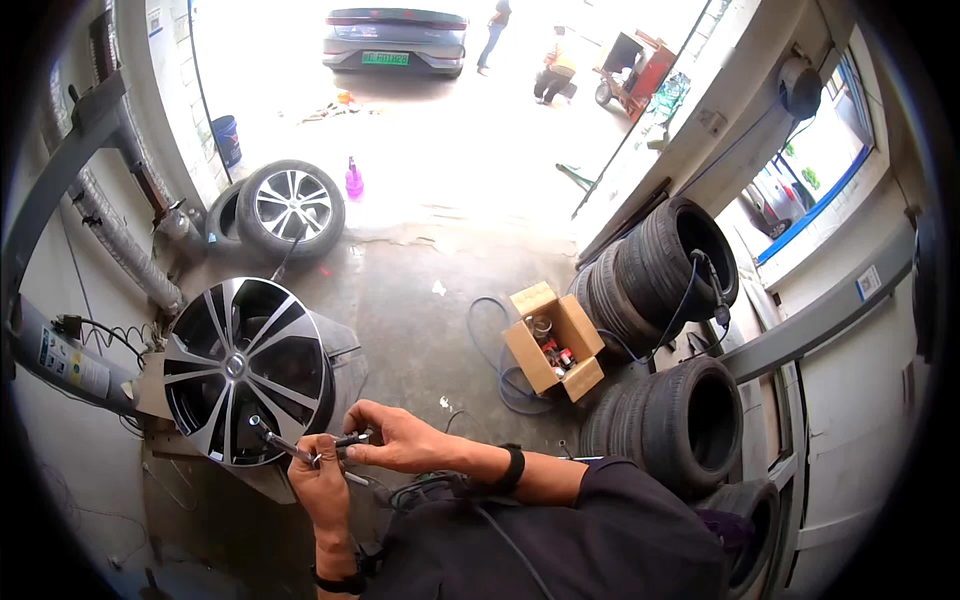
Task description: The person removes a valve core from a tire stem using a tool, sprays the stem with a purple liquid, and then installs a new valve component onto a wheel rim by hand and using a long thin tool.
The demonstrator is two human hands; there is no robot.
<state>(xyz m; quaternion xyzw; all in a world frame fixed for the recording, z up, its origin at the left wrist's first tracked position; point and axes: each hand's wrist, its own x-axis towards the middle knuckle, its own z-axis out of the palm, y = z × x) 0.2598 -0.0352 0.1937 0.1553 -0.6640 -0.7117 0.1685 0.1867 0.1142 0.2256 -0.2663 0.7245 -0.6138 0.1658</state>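
Just below the centre, my left hand (318, 475) is closed on a slim metal tool (275, 436) with a bright tubular end angled up to the left. My right hand (390, 440) is beside it, fingers closed round a short dark fitting (352, 440) at the same spot; whether the pieces are joined I cannot tell. The tool's end is over the lower edge of a black and silver alloy wheel rim (235, 365), which lies face up on a machine (342, 365) to my left. Dark cables hang below my hands.
Tyres (700, 420) are stacked at right beside an open cardboard box (530, 360) and blue hose. A mounted wheel (260, 210) and purple bottle (353, 180) are near the doorway. Outside are a car (393, 40), two people and a red cart (640, 80).
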